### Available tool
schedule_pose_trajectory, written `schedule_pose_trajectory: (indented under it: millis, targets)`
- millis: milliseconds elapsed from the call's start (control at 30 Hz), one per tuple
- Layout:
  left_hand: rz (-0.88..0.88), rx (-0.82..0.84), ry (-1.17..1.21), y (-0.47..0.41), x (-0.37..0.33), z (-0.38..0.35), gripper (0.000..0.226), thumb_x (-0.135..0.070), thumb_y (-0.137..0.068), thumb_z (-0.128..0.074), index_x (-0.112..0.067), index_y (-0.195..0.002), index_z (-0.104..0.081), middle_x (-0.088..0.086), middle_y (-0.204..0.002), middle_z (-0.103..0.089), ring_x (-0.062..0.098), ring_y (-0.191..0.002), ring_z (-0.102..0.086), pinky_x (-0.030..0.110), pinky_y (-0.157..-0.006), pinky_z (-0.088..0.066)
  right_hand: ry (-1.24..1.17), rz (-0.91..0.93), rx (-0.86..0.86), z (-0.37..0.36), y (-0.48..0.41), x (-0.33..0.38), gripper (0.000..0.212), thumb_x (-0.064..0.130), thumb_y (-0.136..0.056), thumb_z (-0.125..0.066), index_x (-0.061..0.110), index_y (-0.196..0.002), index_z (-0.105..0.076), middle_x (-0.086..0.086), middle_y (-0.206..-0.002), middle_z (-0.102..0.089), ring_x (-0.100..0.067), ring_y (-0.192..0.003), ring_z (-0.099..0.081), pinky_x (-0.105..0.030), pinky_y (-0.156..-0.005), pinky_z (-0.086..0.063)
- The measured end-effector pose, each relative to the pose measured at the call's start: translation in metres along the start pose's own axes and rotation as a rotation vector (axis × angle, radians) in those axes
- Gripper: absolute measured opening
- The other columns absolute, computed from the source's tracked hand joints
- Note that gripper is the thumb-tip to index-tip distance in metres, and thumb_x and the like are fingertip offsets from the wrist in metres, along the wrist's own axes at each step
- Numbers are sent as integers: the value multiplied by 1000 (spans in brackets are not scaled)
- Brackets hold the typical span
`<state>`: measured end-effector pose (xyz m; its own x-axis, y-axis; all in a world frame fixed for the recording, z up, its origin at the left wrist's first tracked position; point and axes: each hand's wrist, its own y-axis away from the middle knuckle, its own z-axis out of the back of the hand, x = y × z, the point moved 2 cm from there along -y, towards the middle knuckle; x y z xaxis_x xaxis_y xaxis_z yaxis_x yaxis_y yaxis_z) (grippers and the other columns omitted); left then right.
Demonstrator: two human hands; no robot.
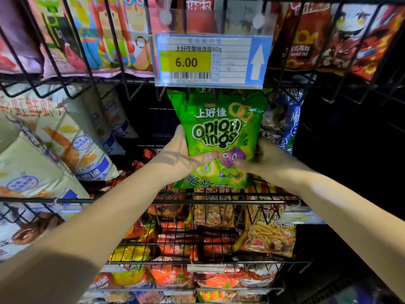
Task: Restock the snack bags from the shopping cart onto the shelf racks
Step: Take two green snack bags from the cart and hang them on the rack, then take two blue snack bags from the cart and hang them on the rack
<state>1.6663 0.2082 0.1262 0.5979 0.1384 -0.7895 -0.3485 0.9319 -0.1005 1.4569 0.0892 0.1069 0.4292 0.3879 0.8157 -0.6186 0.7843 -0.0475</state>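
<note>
**Onion-ring bag held upright at the middle rack**

The green onion rings bag (219, 137) stands upright, its long axis running top to bottom. Its printed front faces the camera and its top edge sits just under the price tag (213, 60), which reads 6.00. The bag is held in front of the middle wire rack (197, 201), with its bottom seam just above that rack's front rail.

Left of it in the same tier are cream shrimp-chip bags (65, 150), leaning on their sides. A blue bag (289, 121) sits just to its right. The upper rack (122, 80) holds colourful cartoon bags (105, 36) and red bags (306, 40). The tiers below carry prawn cracker bags (267, 238) and orange-red packs (175, 249).

Both forearms reach up and forward from the bottom corners. The left hand (182, 154) and the right hand (263, 159) grip the bag's lower half from either side. Both thumbs press on the front face near the purple onion figure, and the fingers are hidden behind the bag.
</note>
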Motion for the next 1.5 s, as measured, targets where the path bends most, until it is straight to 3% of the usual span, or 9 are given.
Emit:
schedule_pose_trajectory:
  millis: [67, 200, 300, 400, 567, 800, 1000, 1300, 1500]
  targets:
    - [48, 8, -44, 2, -10, -2, 80, -29, -92, -75, -10, -150, -23, -13, -120, -48, 12, -126, -46, 1, -81, -32, 34, -8, 2, 2, 3, 2, 86, 82, -57, -78, 41, -130, -56, 21, -121, -71, -5, -113, -68, -42, -103, -54]
    - [233, -6, -97, 14, -31, 7, 83, -45, -96, -67, -11, -155, -19, 2, -145, -44, 25, -133, -49, 21, -92, -35, 118, -59, -10, 9, 14, 12, 65, 66, -79, -76, 28, -129, -58, 12, -121, -71, -9, -108, -68, -34, -95, -56]
    - [286, 64, -237, 36, -43, 17, 93, -59, -98, -55, -10, -161, -8, 15, -165, -26, 31, -147, -37, 32, -110, -35, 151, -79, -20, 16, 35, 25, 72, 62, -82, -76, 23, -138, -53, 9, -126, -67, -10, -109, -66, -28, -89, -54]
    - [242, 72, -347, 66, -51, 26, 99, -62, -98, -52, -9, -163, -1, 15, -170, -10, 31, -154, -24, 37, -121, -26, 279, -48, -27, 24, 65, 42, 80, 57, -88, -72, 19, -152, -42, 0, -144, -59, -15, -122, -62, -22, -91, -46]
    - [19, 47, -573, 117, -85, 18, 85, -61, -95, -58, -17, -159, -21, 14, -152, -30, 35, -144, -33, 46, -117, -34, 600, 77, -139, 40, 122, 72, 71, 59, -94, -64, 20, -149, -41, -3, -137, -58, -22, -124, -56, -33, -96, -49]
    - [-324, -8, -776, 166, -155, -13, 78, -56, -97, -59, -29, -160, -23, 6, -164, -18, 29, -152, -20, 45, -121, -29, 835, 168, -317, 72, 218, 101, 76, 46, -94, -69, 24, -158, -36, -5, -151, -46, -29, -134, -49, -42, -103, -49]
    - [-595, 55, -679, 192, -203, -59, 74, -47, -97, -62, -30, -160, -26, 3, -168, -15, 26, -155, -13, 43, -122, -23, 880, -41, -510, 102, 309, 93, 78, 45, -89, -75, 22, -156, -41, -8, -152, -45, -32, -135, -49, -47, -106, -48]
    - [-938, 231, -481, 241, -269, -167, 74, -48, -88, -74, -27, -153, -43, 4, -160, -34, 29, -149, -29, 46, -118, -31, 864, -408, -718, 140, 467, 55, 77, 36, -81, -85, 17, -147, -52, -13, -143, -53, -38, -117, -62, -47, -92, -55]
    - [-1130, 377, -359, 298, -332, -250, 70, -42, -83, -80, -23, -145, -53, 10, -152, -43, 36, -140, -41, 51, -109, -40, 880, -631, -861, 176, 585, 31, 71, 41, -85, -78, 21, -148, -50, -8, -143, -52, -34, -125, -57, -45, -96, -53]
